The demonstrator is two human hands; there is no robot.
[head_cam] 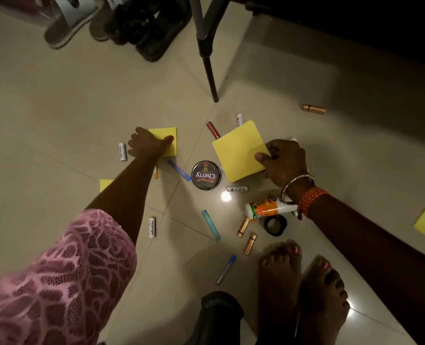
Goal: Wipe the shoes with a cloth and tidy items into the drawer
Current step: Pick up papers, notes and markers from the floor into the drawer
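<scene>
Head view is showing the tidying just starting. The right hand [282, 161] is pinching a yellow pad [239, 151], raised a little off the floor [57, 115]; the left hand [148, 144] is resting on a second pad [165, 135], fingers bent. Batteries, tubes and a polish tin [206, 175] are lying scattered. Shoes [122, 23] are standing far off; no cloth or drawer is showing.

A home's pale tiled floor [57, 108], where worn grey sandals [67, 23] and black shoes [151, 31] sit beside a black furniture leg [210, 70].
</scene>
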